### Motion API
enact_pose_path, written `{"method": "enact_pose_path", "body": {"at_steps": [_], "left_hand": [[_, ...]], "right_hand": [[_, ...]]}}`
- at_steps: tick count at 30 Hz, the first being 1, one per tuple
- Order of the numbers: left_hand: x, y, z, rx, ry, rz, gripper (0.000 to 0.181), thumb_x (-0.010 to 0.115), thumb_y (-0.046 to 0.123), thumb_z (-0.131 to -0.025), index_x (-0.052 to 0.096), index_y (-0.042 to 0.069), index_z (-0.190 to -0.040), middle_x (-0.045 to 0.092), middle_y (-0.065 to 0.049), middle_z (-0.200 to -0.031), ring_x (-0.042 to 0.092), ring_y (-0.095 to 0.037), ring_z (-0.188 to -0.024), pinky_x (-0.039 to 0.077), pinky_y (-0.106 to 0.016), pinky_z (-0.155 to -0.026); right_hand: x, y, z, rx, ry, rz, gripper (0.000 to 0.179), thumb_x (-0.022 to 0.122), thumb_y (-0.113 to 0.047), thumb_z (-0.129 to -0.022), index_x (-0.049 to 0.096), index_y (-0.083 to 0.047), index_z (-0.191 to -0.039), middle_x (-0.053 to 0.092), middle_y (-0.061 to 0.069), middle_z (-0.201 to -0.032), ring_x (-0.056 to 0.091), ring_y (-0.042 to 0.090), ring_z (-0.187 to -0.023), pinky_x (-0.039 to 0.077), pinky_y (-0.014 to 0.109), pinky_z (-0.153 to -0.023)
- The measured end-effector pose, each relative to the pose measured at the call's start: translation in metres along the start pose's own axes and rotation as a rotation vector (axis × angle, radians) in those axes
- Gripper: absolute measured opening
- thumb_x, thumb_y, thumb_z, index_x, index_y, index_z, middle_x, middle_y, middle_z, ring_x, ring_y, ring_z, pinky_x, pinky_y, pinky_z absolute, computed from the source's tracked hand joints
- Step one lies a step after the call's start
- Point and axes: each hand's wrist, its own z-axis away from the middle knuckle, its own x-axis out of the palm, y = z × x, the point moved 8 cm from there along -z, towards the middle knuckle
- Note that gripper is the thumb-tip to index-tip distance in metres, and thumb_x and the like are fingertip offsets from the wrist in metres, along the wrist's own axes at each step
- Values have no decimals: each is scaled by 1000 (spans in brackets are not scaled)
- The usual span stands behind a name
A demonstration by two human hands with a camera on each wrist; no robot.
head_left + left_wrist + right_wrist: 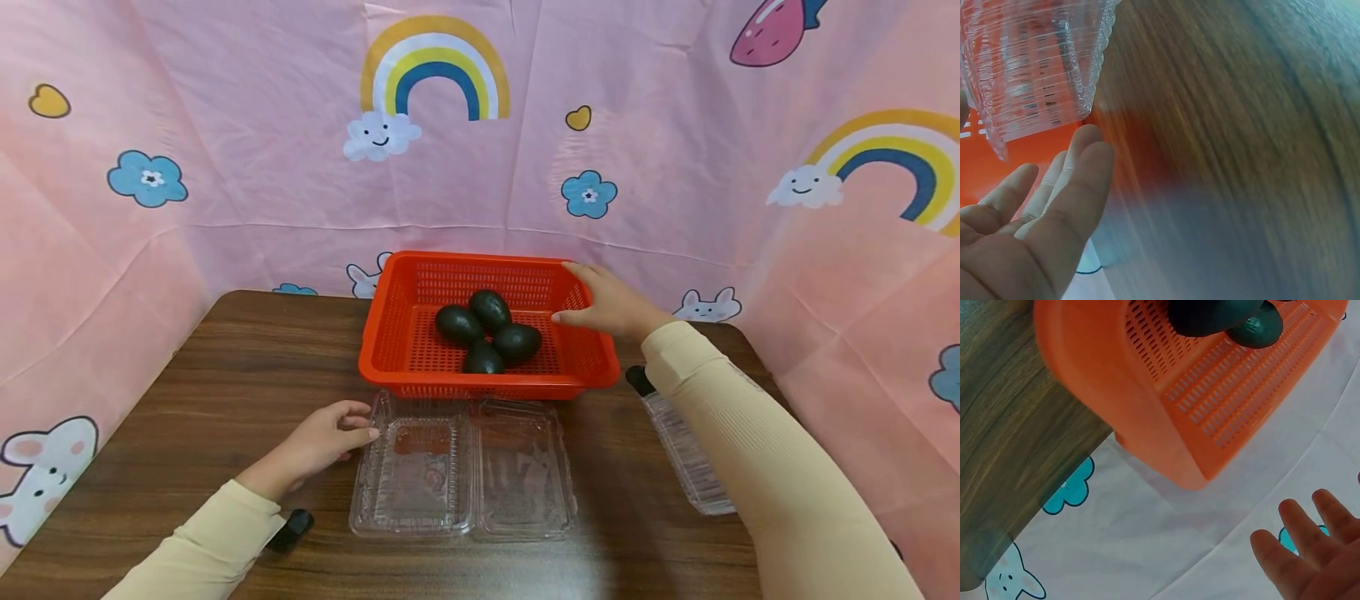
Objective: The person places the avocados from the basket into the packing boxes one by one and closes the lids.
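An orange-red plastic basket (480,381) stands toward the back of the table, with several dark avocados (517,343) grouped on its slotted floor. My right hand (611,302) is over the basket's right end, fingers spread and nothing between them; the right wrist view has its fingers (1300,531) loosely extended. In front of the basket lies a clear plastic clamshell box (420,521), unfolded with its two halves side by side. Beside the left edge of that box is my left hand (318,442), its fingertips close to the rim. The left wrist view shows these fingers (1082,181) extended and holding nothing.
More clear plastic packaging (686,458) lies at the right of the table, partly hidden under my right forearm. A pink patterned cloth (480,192) hangs behind the table and at both sides. Dark camera mounts (291,529) sit at the wrists.
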Motion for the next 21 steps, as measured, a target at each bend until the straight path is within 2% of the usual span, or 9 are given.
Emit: {"method": "enact_pose_path", "body": {"at_steps": [13,21], "left_hand": [[6,-3,2,-15,-16,35,53,63,19,-93,45,-10,-133,57,-28,-123,62,-26,-98,55,-41,-77],[8,-2,0,-16,-28,58,51,61,17,-94,44,-12,-133,64,-18,-109,62,-21,-92,56,-40,-76]], "right_hand": [[6,1,-19,21,-25,-99,89,72,-37,-84,22,-14,-154,30,15,-153,28,37,-137,32,60,-106],[8,1,-28,-1,-26,-121,87,72,-34,-84,25,-12,-153,31,15,-152,30,36,-136,29,58,-109]]}}
